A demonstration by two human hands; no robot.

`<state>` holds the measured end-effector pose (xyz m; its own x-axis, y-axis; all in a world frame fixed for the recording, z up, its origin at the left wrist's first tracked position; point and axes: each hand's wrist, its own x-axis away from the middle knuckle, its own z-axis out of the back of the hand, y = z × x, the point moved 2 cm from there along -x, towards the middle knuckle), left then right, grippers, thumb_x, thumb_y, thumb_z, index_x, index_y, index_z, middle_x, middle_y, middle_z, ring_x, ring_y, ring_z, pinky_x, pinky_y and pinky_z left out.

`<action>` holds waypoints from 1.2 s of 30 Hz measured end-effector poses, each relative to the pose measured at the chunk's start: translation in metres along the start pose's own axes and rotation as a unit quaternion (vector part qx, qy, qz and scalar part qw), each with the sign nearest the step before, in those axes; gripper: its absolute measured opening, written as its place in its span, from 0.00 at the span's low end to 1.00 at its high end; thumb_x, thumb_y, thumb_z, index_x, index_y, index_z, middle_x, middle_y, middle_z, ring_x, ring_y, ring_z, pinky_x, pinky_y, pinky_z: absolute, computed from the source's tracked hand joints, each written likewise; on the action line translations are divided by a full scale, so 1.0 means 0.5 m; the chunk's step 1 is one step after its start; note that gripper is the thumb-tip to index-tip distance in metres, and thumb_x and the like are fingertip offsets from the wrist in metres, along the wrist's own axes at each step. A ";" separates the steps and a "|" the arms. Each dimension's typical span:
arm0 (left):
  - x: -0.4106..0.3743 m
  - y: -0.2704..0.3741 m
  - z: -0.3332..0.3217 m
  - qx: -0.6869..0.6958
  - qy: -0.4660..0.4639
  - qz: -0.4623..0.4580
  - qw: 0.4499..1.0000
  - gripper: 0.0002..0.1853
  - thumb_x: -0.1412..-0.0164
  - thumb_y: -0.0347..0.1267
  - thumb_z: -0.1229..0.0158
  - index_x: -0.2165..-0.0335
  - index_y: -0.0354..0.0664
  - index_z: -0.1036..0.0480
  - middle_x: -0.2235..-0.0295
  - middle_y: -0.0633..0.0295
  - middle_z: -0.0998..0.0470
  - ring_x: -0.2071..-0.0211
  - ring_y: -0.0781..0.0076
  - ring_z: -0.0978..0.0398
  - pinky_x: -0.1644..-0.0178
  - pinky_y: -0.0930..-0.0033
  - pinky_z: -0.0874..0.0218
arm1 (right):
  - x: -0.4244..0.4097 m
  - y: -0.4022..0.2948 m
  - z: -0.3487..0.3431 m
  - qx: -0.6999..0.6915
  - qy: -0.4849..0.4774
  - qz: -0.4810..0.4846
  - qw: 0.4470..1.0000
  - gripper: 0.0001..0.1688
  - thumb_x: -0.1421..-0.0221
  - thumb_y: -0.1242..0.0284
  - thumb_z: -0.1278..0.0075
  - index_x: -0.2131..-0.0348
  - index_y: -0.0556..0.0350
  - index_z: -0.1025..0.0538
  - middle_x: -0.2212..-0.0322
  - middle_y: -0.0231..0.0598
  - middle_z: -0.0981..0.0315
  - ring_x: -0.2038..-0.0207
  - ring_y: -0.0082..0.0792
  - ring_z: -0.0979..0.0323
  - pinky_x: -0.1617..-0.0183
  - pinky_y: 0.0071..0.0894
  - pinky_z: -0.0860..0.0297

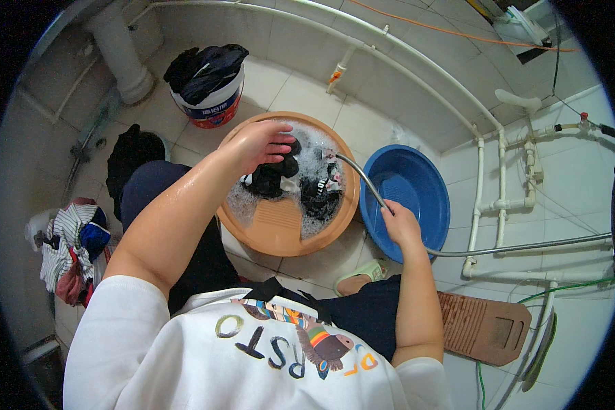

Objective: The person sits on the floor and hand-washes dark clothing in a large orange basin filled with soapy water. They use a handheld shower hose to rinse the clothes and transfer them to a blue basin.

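My left hand [260, 146] is over the far left of an orange plastic basin [351, 200], fingers somewhat spread and holding nothing visible. Beneath it, dark wet clothes [266, 179] lie in sudsy water [315, 138]. Further right in the suds is a black garment [319, 197] with white lettering. A ribbed washboard area [277, 215] is moulded into the basin's near side. My right hand [404, 223] grips a flexible metal hose [364, 177] above a blue plastic basin [420, 200]. The hose's end reaches over the orange basin; whether water flows from it I cannot tell.
A paint bucket [218, 105] heaped with dark cloth [210, 72] stands beyond the basin. Black cloth [133, 169] and a striped clothes pile [77, 246] sit at left. A brown washboard [484, 325] leans at right beside white wall pipes [476, 205]. The floor is tiled.
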<state>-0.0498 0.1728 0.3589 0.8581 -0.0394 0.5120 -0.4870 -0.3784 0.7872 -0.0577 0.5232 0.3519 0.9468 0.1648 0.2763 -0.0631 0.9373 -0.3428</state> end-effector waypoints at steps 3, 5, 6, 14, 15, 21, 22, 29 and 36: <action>0.008 0.006 -0.004 0.004 0.000 -0.001 1.000 0.19 0.44 0.41 0.52 0.57 0.42 0.35 0.61 0.62 0.29 0.63 0.73 0.31 0.60 0.69 0.39 | 0.002 -0.010 0.000 0.004 -0.004 0.002 1.000 0.20 0.48 0.61 0.59 0.56 0.45 0.29 0.61 0.48 0.30 0.57 0.48 0.33 0.54 0.40 0.37; 0.009 0.005 -0.005 0.002 -0.001 0.003 1.000 0.19 0.44 0.41 0.52 0.57 0.42 0.35 0.61 0.63 0.29 0.63 0.73 0.32 0.60 0.70 0.39 | 0.005 -0.018 0.001 -0.002 -0.003 0.006 1.000 0.20 0.48 0.61 0.59 0.56 0.45 0.29 0.61 0.48 0.29 0.58 0.48 0.32 0.54 0.40 0.37; 0.008 0.006 -0.005 0.000 -0.001 0.003 1.000 0.19 0.44 0.41 0.52 0.57 0.42 0.35 0.61 0.63 0.29 0.63 0.73 0.32 0.60 0.70 0.39 | 0.004 -0.017 0.000 -0.001 -0.004 0.007 1.000 0.20 0.48 0.61 0.59 0.56 0.45 0.28 0.61 0.48 0.29 0.58 0.48 0.32 0.54 0.40 0.37; 0.004 0.008 -0.005 -0.006 0.004 0.001 1.000 0.19 0.44 0.42 0.52 0.57 0.44 0.34 0.61 0.63 0.29 0.63 0.73 0.32 0.61 0.71 0.39 | 0.001 -0.012 -0.013 -0.004 -0.019 -0.002 1.000 0.20 0.48 0.64 0.56 0.57 0.52 0.28 0.64 0.48 0.28 0.60 0.44 0.30 0.56 0.34 0.36; 0.004 0.008 -0.008 -0.012 0.004 0.000 1.000 0.19 0.44 0.42 0.52 0.57 0.44 0.34 0.61 0.63 0.29 0.63 0.73 0.32 0.61 0.70 0.39 | 0.001 -0.010 -0.015 -0.003 -0.016 0.005 1.000 0.20 0.48 0.64 0.56 0.57 0.52 0.28 0.64 0.48 0.28 0.60 0.44 0.30 0.56 0.34 0.36; 0.000 0.004 -0.006 -0.012 0.004 -0.003 1.000 0.19 0.45 0.42 0.52 0.57 0.43 0.34 0.61 0.63 0.28 0.63 0.72 0.32 0.60 0.69 0.39 | 0.000 0.004 -0.018 -0.007 -0.023 0.015 1.000 0.20 0.48 0.62 0.58 0.57 0.47 0.28 0.61 0.47 0.30 0.57 0.47 0.33 0.54 0.39 0.37; 0.001 0.003 -0.005 -0.012 0.006 -0.003 1.000 0.19 0.45 0.42 0.51 0.58 0.43 0.34 0.61 0.62 0.28 0.63 0.72 0.32 0.60 0.69 0.39 | 0.003 -0.007 -0.013 -0.005 -0.024 0.012 1.000 0.20 0.48 0.62 0.58 0.57 0.48 0.28 0.61 0.47 0.30 0.57 0.47 0.33 0.54 0.39 0.37; 0.000 0.005 -0.013 -0.010 0.012 0.003 1.000 0.19 0.44 0.41 0.52 0.57 0.41 0.34 0.61 0.62 0.28 0.63 0.72 0.32 0.59 0.69 0.39 | 0.003 0.011 -0.016 -0.004 -0.010 0.028 1.000 0.20 0.48 0.62 0.59 0.57 0.49 0.28 0.61 0.48 0.30 0.57 0.48 0.33 0.54 0.39 0.37; -0.008 -0.002 0.000 0.002 -0.003 -0.001 1.000 0.16 0.45 0.41 0.52 0.60 0.44 0.34 0.62 0.62 0.28 0.65 0.72 0.30 0.61 0.69 0.39 | 0.005 -0.005 -0.005 -0.011 0.000 0.017 1.000 0.20 0.48 0.62 0.59 0.57 0.48 0.28 0.62 0.48 0.29 0.58 0.48 0.32 0.55 0.40 0.36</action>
<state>-0.0527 0.1732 0.3563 0.8597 -0.0434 0.5090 -0.4850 -0.3825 0.7864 -0.0546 0.5207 0.3509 0.9445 0.1956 0.2640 -0.0873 0.9240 -0.3722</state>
